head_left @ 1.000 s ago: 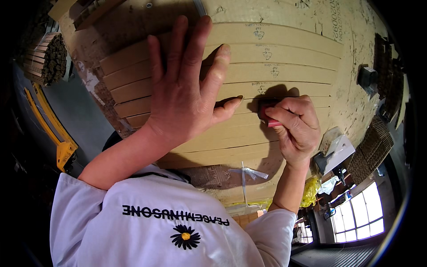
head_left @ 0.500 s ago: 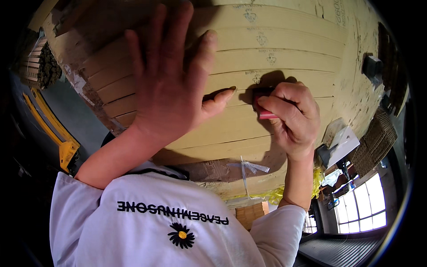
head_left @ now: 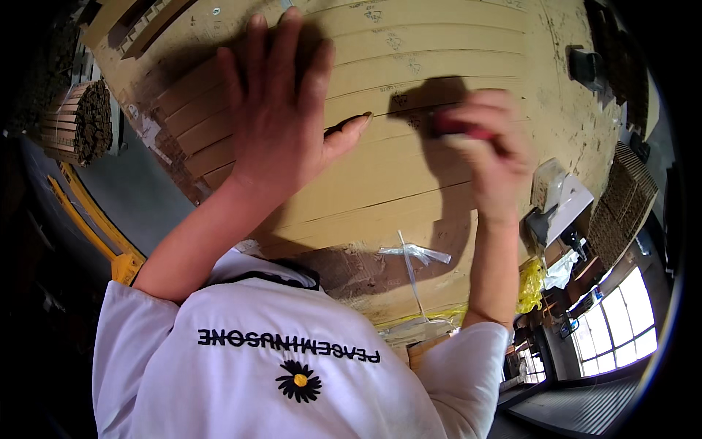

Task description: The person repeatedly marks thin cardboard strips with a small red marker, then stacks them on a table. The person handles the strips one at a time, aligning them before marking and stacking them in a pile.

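Note:
My left hand lies with fingers spread over a row of overlapping cardboard strips, thumb stretched toward the right. In my right hand, somewhat blurred, is a small red hand stamp, gripped between thumb and fingers. It appears raised off the cardboard, its shadow falling to the left. Small dark printed marks run in a column across the strips; the nearest lies just left of the stamp. The stamp's underside is hidden.
A dark box-shaped thing sits at the table's right. Clear tape or film lies near my body, and yellow plastic hangs by the right edge. Bundled cardboard and a yellow pallet jack stand at the left.
My right hand has lifted the stamp off the strip and moved slightly up. A fresh mark shows where the stamp was. My left hand still lies on the strips.

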A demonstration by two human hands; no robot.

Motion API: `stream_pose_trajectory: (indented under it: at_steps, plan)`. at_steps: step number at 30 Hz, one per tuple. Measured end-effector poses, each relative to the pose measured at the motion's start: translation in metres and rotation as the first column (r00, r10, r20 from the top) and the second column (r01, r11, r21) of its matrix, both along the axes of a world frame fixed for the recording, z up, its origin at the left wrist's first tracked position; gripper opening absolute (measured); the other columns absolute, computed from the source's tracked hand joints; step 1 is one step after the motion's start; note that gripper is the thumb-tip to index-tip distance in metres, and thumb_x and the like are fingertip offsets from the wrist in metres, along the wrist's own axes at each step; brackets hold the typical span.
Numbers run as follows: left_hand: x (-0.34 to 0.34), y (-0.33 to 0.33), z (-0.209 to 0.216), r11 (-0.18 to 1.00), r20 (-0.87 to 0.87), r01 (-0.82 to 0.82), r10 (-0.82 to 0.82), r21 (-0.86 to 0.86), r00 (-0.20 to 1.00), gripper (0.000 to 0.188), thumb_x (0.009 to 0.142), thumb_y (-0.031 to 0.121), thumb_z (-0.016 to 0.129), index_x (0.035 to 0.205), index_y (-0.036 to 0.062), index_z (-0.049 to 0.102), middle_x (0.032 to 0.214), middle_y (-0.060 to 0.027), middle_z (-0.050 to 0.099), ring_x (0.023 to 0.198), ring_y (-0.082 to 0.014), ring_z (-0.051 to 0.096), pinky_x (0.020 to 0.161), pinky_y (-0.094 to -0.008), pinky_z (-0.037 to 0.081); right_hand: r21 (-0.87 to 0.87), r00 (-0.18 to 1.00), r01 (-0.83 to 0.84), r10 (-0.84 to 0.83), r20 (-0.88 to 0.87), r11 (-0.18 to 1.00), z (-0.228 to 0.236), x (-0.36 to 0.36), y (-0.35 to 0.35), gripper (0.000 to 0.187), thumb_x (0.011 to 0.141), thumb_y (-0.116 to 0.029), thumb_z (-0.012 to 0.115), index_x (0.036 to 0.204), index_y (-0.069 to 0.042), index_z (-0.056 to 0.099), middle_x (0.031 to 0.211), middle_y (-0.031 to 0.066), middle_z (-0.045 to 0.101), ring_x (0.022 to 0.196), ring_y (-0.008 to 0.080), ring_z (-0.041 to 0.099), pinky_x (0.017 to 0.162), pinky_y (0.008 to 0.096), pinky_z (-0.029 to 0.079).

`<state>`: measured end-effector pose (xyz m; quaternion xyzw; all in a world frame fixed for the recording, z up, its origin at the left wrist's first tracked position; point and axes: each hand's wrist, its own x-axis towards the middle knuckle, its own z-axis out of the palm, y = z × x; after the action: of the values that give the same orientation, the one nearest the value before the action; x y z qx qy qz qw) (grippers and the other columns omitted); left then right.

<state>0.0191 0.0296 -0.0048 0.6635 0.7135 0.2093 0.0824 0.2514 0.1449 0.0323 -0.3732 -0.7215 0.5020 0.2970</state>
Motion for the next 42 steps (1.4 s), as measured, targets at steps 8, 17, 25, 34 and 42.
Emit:
stream_pose_trajectory:
  at_steps: [8, 17, 25, 34, 42]
  plan:
    - [0.014, -0.032, 0.016, 0.998, 0.081, 0.054, -0.051, -0.038, 0.995, 0.097, 0.069, 0.03, 0.088, 0.148, 0.0046, 0.039, 0.163, -0.0199, 0.03, 0.149, -0.0515, 0.025, 0.112, -0.0752, 0.019, 0.053, 0.998, 0.004, -0.007, 0.06, 0.999, 0.002, 0.028, -0.03, 0.021, 0.079, 0.0, 0.08, 0.1, -0.002, 0.076, 0.1, 0.0064, 0.064, 0.092, 0.0179, 0.061, 0.078, 0.0276, 0.049]
    - [0.029, -0.04, 0.001, 0.988, 0.027, 0.061, -0.058, -0.141, 0.998, 0.093, 0.07, 0.027, 0.086, 0.146, 0.0012, 0.04, 0.162, -0.0181, 0.03, 0.15, -0.0486, 0.025, 0.114, -0.0741, 0.017, 0.159, 0.957, -0.263, 0.236, 0.168, 0.952, 0.001, 0.006, -0.03, 0.023, 0.073, -0.001, 0.079, 0.095, -0.005, 0.077, 0.092, 0.0066, 0.065, 0.081, 0.0223, 0.063, 0.066, 0.0321, 0.05]
    - [0.029, -0.038, 0.004, 0.984, 0.049, 0.061, -0.053, -0.165, 0.997, 0.093, 0.068, 0.025, 0.087, 0.146, 0.0011, 0.041, 0.162, -0.0192, 0.031, 0.148, -0.0508, 0.027, 0.112, -0.0754, 0.017, 0.278, 0.938, -0.311, 0.246, 0.245, 0.909, -0.003, -0.005, -0.024, 0.031, 0.061, 0.001, 0.077, 0.091, -0.007, 0.076, 0.088, 0.0065, 0.065, 0.077, 0.0254, 0.062, 0.062, 0.0346, 0.05]
    - [0.028, -0.039, -0.001, 0.994, 0.048, 0.056, -0.051, -0.096, 0.998, 0.085, 0.069, 0.032, 0.086, 0.14, 0.0023, 0.049, 0.161, -0.0181, 0.034, 0.148, -0.0466, 0.032, 0.113, -0.0749, 0.018, 0.272, 0.921, -0.344, 0.266, 0.287, 0.899, -0.002, -0.01, -0.021, 0.03, 0.061, 0.001, 0.079, 0.091, -0.007, 0.076, 0.09, 0.0067, 0.067, 0.078, 0.0252, 0.065, 0.062, 0.0341, 0.052]
    - [0.026, -0.041, -0.001, 0.988, 0.095, 0.081, -0.069, -0.131, 0.993, 0.086, 0.074, 0.029, 0.083, 0.145, 0.0004, 0.044, 0.163, -0.0209, 0.029, 0.149, -0.0522, 0.025, 0.113, -0.0754, 0.013, 0.218, 0.909, -0.368, 0.301, 0.288, 0.904, -0.006, -0.007, -0.016, 0.029, 0.064, 0.004, 0.077, 0.091, -0.008, 0.076, 0.092, 0.0068, 0.067, 0.08, 0.0253, 0.07, 0.063, 0.0336, 0.056]
